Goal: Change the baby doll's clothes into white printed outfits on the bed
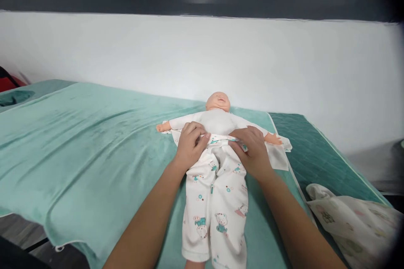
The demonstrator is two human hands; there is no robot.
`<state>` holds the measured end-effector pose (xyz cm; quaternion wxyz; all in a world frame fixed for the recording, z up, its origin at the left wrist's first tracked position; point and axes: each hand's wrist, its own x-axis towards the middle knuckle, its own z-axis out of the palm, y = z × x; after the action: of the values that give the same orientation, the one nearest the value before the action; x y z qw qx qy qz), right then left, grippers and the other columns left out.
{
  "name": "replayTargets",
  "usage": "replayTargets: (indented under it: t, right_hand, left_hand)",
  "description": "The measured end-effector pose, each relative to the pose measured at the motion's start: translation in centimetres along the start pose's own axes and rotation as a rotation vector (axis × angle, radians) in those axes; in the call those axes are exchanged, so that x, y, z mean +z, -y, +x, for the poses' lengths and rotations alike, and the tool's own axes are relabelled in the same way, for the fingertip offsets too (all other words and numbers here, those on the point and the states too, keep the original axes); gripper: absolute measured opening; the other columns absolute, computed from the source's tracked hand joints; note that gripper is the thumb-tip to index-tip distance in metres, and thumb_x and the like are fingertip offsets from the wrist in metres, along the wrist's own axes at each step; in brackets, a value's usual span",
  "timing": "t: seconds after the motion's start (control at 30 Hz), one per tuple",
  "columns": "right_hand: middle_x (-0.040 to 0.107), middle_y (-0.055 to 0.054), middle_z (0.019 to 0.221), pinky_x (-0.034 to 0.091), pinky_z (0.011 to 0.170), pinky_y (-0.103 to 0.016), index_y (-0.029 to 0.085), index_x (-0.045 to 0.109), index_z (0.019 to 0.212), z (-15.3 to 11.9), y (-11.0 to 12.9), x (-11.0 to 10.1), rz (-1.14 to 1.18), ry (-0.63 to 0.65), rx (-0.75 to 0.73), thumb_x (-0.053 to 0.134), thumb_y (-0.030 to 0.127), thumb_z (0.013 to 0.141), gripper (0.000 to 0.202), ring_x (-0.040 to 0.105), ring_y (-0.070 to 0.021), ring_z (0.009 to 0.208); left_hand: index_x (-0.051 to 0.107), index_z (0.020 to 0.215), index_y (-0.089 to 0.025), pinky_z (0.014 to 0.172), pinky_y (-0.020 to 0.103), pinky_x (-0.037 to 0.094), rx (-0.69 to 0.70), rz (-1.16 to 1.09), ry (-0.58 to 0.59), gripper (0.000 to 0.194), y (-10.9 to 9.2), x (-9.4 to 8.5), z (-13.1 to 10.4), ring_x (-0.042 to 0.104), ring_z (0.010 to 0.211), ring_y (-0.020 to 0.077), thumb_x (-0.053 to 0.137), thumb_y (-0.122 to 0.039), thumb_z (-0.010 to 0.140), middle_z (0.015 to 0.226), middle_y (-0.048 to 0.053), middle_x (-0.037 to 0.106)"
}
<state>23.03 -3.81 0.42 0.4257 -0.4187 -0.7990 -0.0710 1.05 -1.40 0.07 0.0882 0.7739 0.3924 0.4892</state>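
Note:
A baby doll (217, 101) lies on its back with both arms stretched out sideways, its torso in white. White pants (214, 193) printed with small bears cover its legs, and one bare ankle shows below a cuff. At the waistband, my left hand (192, 145) pinches the cloth on one side. My right hand (251, 149) grips the same waistband on the other side, fingers curled over the edge. Beneath the doll's arms and torso spreads a white garment (277, 157), partly hidden by the doll and my hands.
A light green blanket (94, 143) covers the surface under the doll. To the right is a darker green sheet (315, 151), with a crumpled patterned white cloth (356, 222) on its near part. A white wall (189, 54) rises behind; a red item (9, 82) shows far left.

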Motion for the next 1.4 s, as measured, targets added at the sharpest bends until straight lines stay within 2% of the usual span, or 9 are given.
replayTargets:
  t: [0.1, 0.23, 0.33, 0.67, 0.83, 0.93, 1.1, 1.2, 1.4]
  right_hand:
    - [0.066, -0.004, 0.097, 0.038, 0.089, -0.043, 0.023, 0.059, 0.100, 0.1, -0.3, -0.2, -0.042, 0.025, 0.010, 0.060, 0.035, 0.094, 0.014, 0.055, -0.0238, 0.096]
    - [0.065, -0.005, 0.099, 0.037, 0.087, -0.042, 0.023, 0.060, 0.103, 0.1, -0.8, 0.0, -0.051, 0.078, 0.024, 0.060, 0.043, 0.093, 0.022, 0.053, -0.0248, 0.097]
    - [0.064, -0.005, 0.101, 0.037, 0.087, -0.043, 0.024, 0.059, 0.104, 0.1, -1.0, 0.2, -0.048, 0.111, 0.042, 0.062, 0.047, 0.090, 0.027, 0.051, -0.0255, 0.096]
    - [0.062, -0.005, 0.106, 0.037, 0.091, -0.045, 0.024, 0.062, 0.101, 0.1, -0.6, 0.4, -0.073, 0.080, 0.025, 0.068, 0.043, 0.087, 0.025, 0.048, -0.0261, 0.100]
    - [0.061, -0.005, 0.110, 0.037, 0.093, -0.045, 0.026, 0.062, 0.107, 0.0, -0.3, 0.5, -0.020, 0.084, 0.030, 0.066, 0.039, 0.088, 0.023, 0.048, -0.0262, 0.103]
    - [0.061, -0.005, 0.109, 0.037, 0.091, -0.044, 0.026, 0.062, 0.103, 0.0, -0.3, 0.6, -0.006, 0.080, 0.028, 0.067, 0.038, 0.088, 0.020, 0.047, -0.0257, 0.101]
    - [0.063, -0.005, 0.107, 0.037, 0.089, -0.044, 0.025, 0.063, 0.101, 0.0, 0.2, 0.7, -0.024, 0.069, 0.000, 0.065, 0.035, 0.090, 0.015, 0.047, -0.0264, 0.102]
    - [0.065, -0.005, 0.106, 0.037, 0.089, -0.045, 0.025, 0.064, 0.099, -0.1, 0.6, 0.7, -0.037, 0.055, -0.024, 0.062, 0.032, 0.091, 0.011, 0.048, -0.0264, 0.103]
    - [0.064, -0.004, 0.118, 0.036, 0.097, -0.047, 0.027, 0.063, 0.112, 0.1, 0.9, 0.5, -0.006, 0.082, -0.018, 0.061, 0.035, 0.093, 0.021, 0.047, -0.0272, 0.111]
  left_hand:
    - [0.061, 0.103, -0.023, 0.100, 0.041, 0.043, -0.053, -0.079, 0.019, 0.015, 0.3, -0.3, -1.3, 0.053, 0.113, 0.0209, 0.057, -0.034, 0.093, 0.115, 0.007, 0.059]
    - [0.054, 0.126, -0.026, 0.112, 0.043, 0.037, -0.117, -0.130, 0.045, 0.038, 0.7, -0.7, -2.7, 0.047, 0.128, 0.0223, 0.063, -0.030, 0.090, 0.132, 0.009, 0.051]
    - [0.051, 0.130, -0.027, 0.113, 0.043, 0.037, -0.162, -0.131, 0.045, 0.044, 0.7, -0.9, -3.2, 0.046, 0.132, 0.0229, 0.064, -0.027, 0.088, 0.136, 0.009, 0.050]
    - [0.056, 0.111, -0.024, 0.112, 0.043, 0.037, -0.160, -0.125, 0.015, 0.032, 0.8, 0.0, -2.9, 0.045, 0.131, 0.0228, 0.067, -0.020, 0.081, 0.134, 0.010, 0.049]
    - [0.056, 0.094, -0.022, 0.104, 0.040, 0.042, -0.198, -0.061, 0.027, 0.013, 0.2, -0.2, -2.7, 0.047, 0.126, 0.0229, 0.064, -0.021, 0.084, 0.131, 0.008, 0.049]
    - [0.057, 0.090, -0.022, 0.103, 0.041, 0.040, -0.132, 0.007, 0.005, 0.004, 0.0, -0.4, -2.7, 0.048, 0.121, 0.0217, 0.060, -0.023, 0.089, 0.127, 0.007, 0.053]
    - [0.055, 0.087, -0.021, 0.093, 0.039, 0.042, -0.024, 0.041, -0.062, 0.012, -0.3, -0.5, -3.0, 0.052, 0.099, 0.0192, 0.054, -0.031, 0.095, 0.099, 0.004, 0.062]
    - [0.052, 0.084, -0.021, 0.082, 0.036, 0.043, -0.014, 0.046, -0.092, 0.018, -0.6, -0.4, -3.1, 0.051, 0.086, 0.0185, 0.051, -0.034, 0.097, 0.083, 0.003, 0.061]
    - [0.051, 0.080, -0.021, 0.073, 0.033, 0.043, -0.020, 0.010, -0.102, 0.024, -0.6, -0.2, -3.4, 0.050, 0.078, 0.0167, 0.045, -0.036, 0.099, 0.076, 0.001, 0.054]
